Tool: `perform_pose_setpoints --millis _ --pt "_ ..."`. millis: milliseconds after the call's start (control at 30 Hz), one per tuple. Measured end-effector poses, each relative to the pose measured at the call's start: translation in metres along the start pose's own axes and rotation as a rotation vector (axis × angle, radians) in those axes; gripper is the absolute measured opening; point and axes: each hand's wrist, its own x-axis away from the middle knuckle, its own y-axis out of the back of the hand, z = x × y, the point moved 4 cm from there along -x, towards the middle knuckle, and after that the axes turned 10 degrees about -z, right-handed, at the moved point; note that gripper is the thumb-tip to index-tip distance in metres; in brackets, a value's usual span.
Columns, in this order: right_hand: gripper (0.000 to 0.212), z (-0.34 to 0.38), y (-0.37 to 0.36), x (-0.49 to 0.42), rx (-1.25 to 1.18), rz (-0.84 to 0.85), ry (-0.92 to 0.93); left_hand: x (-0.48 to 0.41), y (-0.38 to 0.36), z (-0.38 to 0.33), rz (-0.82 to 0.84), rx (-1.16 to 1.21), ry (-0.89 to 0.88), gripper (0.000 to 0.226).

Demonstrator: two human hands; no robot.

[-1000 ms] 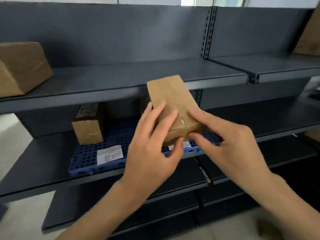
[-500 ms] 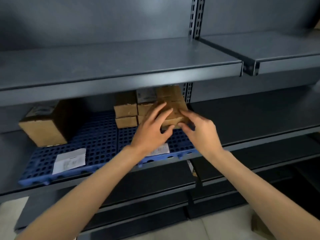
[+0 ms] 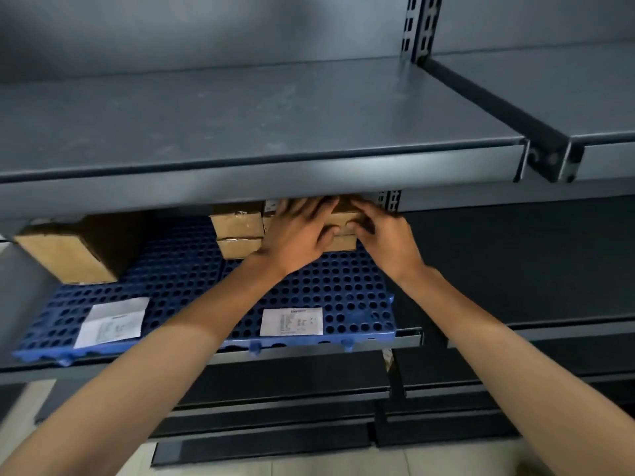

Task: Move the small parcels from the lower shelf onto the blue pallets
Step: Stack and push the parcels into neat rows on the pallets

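A small brown cardboard parcel (image 3: 340,221) sits deep on the blue perforated pallet (image 3: 336,286), on top of another parcel (image 3: 342,242). My left hand (image 3: 295,235) lies over its left side and my right hand (image 3: 385,237) grips its right end. Just to the left stand two stacked small parcels (image 3: 237,231). A bigger brown box (image 3: 68,252) rests at the pallet's left end. The upper shelf's front edge hides the tops of the parcels and my fingertips.
Two white paper labels (image 3: 113,322) (image 3: 292,321) lie on the pallet near its front. A dark grey upper shelf (image 3: 261,180) overhangs the pallet closely. To the right is a dark bare shelf bay (image 3: 515,269). More dark shelves run below.
Both hands have carried the parcel from in front of the shelving into the back of the pallet shelf and set it on another parcel. The view has moved closer and lower.
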Motion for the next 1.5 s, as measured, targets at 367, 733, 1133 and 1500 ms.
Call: perform_pose_setpoints --millis 367,733,1133,1500 --pt "0.037 -0.005 0.003 -0.01 -0.256 0.02 -0.289 0.019 0.057 0.053 -0.23 0.195 0.231 0.038" --pt "0.073 -0.006 -0.048 -0.024 -0.624 0.194 -0.879 0.072 0.016 0.144 0.091 1.046 1.32 0.069" --pt "0.053 -0.007 -0.049 -0.019 -0.631 0.129 -0.921 0.06 0.01 0.133 0.217 1.132 1.184 0.054" --pt "0.049 -0.007 -0.046 -0.024 -0.715 0.171 -0.963 0.049 0.01 0.128 0.162 1.179 1.177 0.054"
